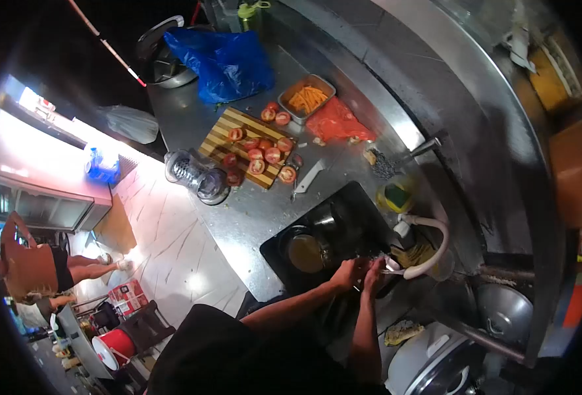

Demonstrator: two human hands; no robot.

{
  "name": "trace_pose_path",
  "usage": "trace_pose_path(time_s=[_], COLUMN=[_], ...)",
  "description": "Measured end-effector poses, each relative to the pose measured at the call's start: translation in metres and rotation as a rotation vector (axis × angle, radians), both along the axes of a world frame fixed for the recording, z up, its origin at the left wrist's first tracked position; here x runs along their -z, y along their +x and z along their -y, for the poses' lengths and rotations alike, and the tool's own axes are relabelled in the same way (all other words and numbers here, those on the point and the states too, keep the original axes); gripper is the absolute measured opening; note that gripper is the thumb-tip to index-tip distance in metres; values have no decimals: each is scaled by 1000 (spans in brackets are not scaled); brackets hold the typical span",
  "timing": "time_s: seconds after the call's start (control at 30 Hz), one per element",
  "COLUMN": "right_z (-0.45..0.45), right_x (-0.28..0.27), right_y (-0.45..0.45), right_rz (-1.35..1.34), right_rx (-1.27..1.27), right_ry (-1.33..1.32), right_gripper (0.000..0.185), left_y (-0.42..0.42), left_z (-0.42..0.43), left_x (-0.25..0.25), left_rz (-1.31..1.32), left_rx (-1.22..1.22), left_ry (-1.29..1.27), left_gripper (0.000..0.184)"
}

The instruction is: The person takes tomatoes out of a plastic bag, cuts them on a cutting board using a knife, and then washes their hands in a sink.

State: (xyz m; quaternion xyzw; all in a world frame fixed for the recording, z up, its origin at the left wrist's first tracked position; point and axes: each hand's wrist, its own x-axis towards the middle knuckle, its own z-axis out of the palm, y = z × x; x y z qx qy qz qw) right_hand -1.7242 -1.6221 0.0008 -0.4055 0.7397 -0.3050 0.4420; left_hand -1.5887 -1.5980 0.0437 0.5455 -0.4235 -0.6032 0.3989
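Both hands are over the right end of a black sink (279, 248), close under the mouth of a curved pale faucet (441, 247). My left hand (345, 274) has its fingers curled and is nearly touching the other hand. My right hand (373, 276) is closed around something small near the faucet mouth; a pale bit shows there, too small to name. Inside the sink, left of the hands, sits a round pan or bowl (305, 254) with brownish contents.
A striped cutting board (215, 140) carries several halved tomatoes. Nearby are a white-handled knife (310, 176), a glass jar (212, 185), a tray of orange strips (308, 99), a red bag (337, 122) and a blue bag (228, 66). People stand at far left.
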Motion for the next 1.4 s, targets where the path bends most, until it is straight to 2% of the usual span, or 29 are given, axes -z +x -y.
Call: trace_pose_path(time_s=[0.03,0.13,0.17,0.2,0.23,0.27,0.3,0.33,0.37,0.4,0.43,0.5,0.57,0.63,0.67,0.73,0.8,0.87,0.9,0.93,0.97,1.03,1.07,1.17,1.2,1.3,1.33,1.37,1.4], right_z=[4,21,32,37,42,45,46,46,47,44,40,37,31,28,28,29,28,24,24,24,22,19,16,22,22,25,28,28,26], right_x=[48,31,51,39,14,-38,-35,-31,-24,0,18,43,15,21,52,38,20,18,18,-8,-8,-10,-12,-1,3,-16,-32,-47,-38], right_y=[-19,-18,-11,-5,-1,20,22,23,24,20,17,10,27,31,20,18,6,-7,-10,-4,-1,-2,-3,-7,-7,-3,4,9,4], right_rz=[9,63,232,321,409,407,355,301,248,314,304,276,415,594,687,623,556,549,547,582,530,420,381,531,564,577,558,542,597], right_rx=[16,-157,128,157,188,160,162,162,158,208,139,2,-64,54,14,40,-3,13,15,38,64,107,86,186,215,128,123,121,51], right_ry=[-58,-186,-128,-80,-32,-12,25,63,99,125,179,288,251,251,141,109,130,215,259,256,268,291,281,397,315,195,223,251,217], right_gripper=[62,58,43,38,32,27,28,33,39,44,45,46,37,32,31,31,29,33,36,44,45,48,47,38,32,32,31,31,33], left_y=[7,29,44,65,97,130,180,217,256,299,347,371,448,477,485,498,497,462,425,392,370,318,293,260,258,274,265,257,245], left_z=[0,3,12,21,30,39,48,55,64,73,84,106,128,145,148,161,163,157,153,146,133,108,102,91,90,95,93,92,89], left_x=[-16,-29,-17,14,11,5,-27,-19,0,29,64,-42,15,-1,2,11,23,14,-23,-45,-45,-30,-16,17,12,40,6,-8,-23], left_rz=[11,-216,-320,-424,-318,-206,114,273,394,515,692,354,320,761,898,1164,1584,1692,1592,1489,1177,1046,1228,1412,1344,1232,1089,1128,1029], left_rx=[-36,-297,-401,-502,-533,-569,-525,-607,-731,-861,-970,-1167,-1236,-1317,-1255,-1096,-1139,-1106,-1063,-1019,-750,-364,-235,-249,-254,-189,-232,-201,-265], left_ry=[28,1,-16,-34,-118,-195,-331,-369,-386,-415,-473,-235,-398,-167,-51,166,-7,-227,-343,-453,-464,-403,-341,-574,-517,-619,-627,-659,-623], left_gripper=[38,25,20,16,13,10,9,8,11,15,20,26,32,29,31,34,34,33,32,30,33,38,40,41,46,49,44,40,37])
